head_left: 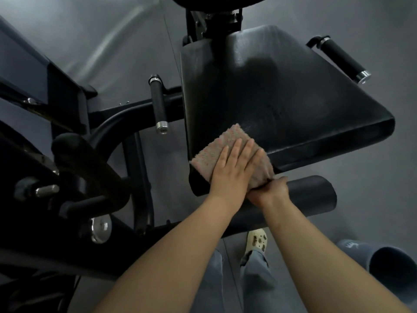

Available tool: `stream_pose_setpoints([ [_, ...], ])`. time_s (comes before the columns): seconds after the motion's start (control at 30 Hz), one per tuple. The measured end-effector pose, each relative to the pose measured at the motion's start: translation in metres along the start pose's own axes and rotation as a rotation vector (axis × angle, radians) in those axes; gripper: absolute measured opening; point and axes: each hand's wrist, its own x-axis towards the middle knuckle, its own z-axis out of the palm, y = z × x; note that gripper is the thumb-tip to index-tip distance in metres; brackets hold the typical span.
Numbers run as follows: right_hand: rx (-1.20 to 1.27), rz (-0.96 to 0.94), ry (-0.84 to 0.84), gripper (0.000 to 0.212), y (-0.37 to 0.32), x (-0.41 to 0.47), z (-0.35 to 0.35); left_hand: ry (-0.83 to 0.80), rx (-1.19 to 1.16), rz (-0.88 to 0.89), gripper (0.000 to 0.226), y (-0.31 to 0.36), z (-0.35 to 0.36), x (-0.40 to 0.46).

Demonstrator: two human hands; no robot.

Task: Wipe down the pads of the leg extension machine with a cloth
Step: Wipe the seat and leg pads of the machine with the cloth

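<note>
Both hands (230, 172) (269, 190) on cloth (225, 147); right fingers hidden beneath it

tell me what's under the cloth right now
The cloth lies on the front left corner of the black seat pad, pressed flat by the left hand. Its near edge hangs over the pad's front, pinched by the right hand. The pad surface beneath is covered.
</note>
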Motion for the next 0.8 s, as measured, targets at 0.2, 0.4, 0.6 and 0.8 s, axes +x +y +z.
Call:
stream_pose_setpoints([
  [0.2,-0.029,0.056,-0.008,0.074,0.037,-0.004,0.005,0.028,-0.006,-0.012,0.077,-0.019,0.01,-0.017],
  [0.4,-0.079,0.163,-0.064,0.062,0.085,-0.012,0.009,0.264,-0.205,-0.07,0.077,-0.051,0.042,-0.053],
  [0.6,-0.13,0.138,0.034,0.067,0.083,-0.013,0.006,0.297,-1.133,-0.585,0.095,-0.034,0.034,-0.065],
  [0.8,-0.23,-0.077,0.009,0.054,0.073,-0.05,0.0,0.303,-1.662,-0.894,0.059,-0.016,0.029,-0.06],
])
